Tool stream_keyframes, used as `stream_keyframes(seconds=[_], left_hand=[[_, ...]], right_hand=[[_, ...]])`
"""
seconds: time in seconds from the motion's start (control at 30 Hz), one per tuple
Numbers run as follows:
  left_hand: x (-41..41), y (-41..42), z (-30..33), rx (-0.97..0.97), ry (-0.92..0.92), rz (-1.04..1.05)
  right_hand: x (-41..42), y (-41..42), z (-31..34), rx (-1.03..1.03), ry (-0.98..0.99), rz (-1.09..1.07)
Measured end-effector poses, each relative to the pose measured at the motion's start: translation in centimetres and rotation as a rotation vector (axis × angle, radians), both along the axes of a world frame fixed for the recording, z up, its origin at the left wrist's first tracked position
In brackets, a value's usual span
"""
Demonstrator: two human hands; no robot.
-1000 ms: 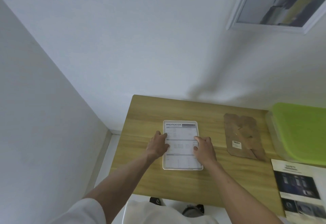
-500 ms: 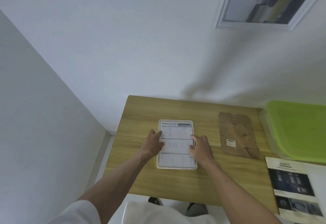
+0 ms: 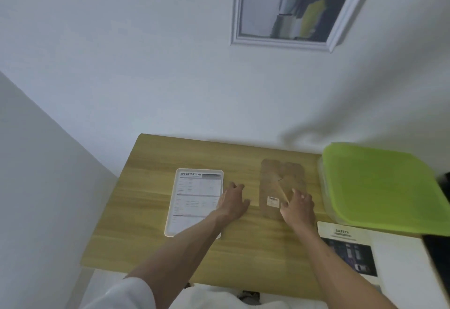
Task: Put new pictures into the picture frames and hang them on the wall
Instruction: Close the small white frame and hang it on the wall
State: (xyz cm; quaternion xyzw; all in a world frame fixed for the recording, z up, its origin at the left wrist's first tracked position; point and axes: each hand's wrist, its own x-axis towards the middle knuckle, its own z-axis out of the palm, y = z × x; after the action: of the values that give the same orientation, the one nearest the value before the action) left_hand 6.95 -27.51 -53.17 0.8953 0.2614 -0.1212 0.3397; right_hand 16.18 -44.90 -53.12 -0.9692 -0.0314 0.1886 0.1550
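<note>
Both hands have slid right off the frame [image 3: 194, 201] since a second ago, so it now lies alone at the left of the wooden table [image 3: 151, 235], face down by the look of it, with a white "SPECIFICATION" sheet sitting in its white rim, long axis running away from the person. Brown backing board [image 3: 282, 182] is a flat fibreboard slab with a small label, parallel to the frame and just right of it. Right hand [image 3: 298, 207] is nearer, fingers spread on the board's near right corner, nothing gripped. Left hand [image 3: 232, 202] rests flat and relaxed on bare table between frame and board, empty. I'd guess the board goes left onto the frame next.
</note>
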Motion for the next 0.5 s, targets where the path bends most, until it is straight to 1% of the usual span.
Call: stream_keyframes(seconds=[0.1, 0.2, 0.37, 0.43, 0.5], left_hand=[[1.8, -3.6, -0.4, -0.072, 0.072, 0.063], [3.5, -5.3, -0.9, -0.164, 0.055, 0.209], [4.8, -5.7, -0.7, -0.472, 0.055, 0.518], [4.5, -5.2, -0.7, -0.518, 0.069, 0.564], [4.0, -4.5, -0.9, -0.516, 0.063, 0.571]], right_hand=[[1.3, -2.2, -0.6, 0.017, 0.086, -0.029], [2.1, -2.9, -1.0, 0.057, 0.127, -0.058], [3.6, -3.5, -1.6, 0.253, 0.239, -0.267], [3.8, -3.8, -1.4, 0.366, 0.292, -0.336], [3.9, -4.0, -1.5, 0.474, 0.317, -0.364]])
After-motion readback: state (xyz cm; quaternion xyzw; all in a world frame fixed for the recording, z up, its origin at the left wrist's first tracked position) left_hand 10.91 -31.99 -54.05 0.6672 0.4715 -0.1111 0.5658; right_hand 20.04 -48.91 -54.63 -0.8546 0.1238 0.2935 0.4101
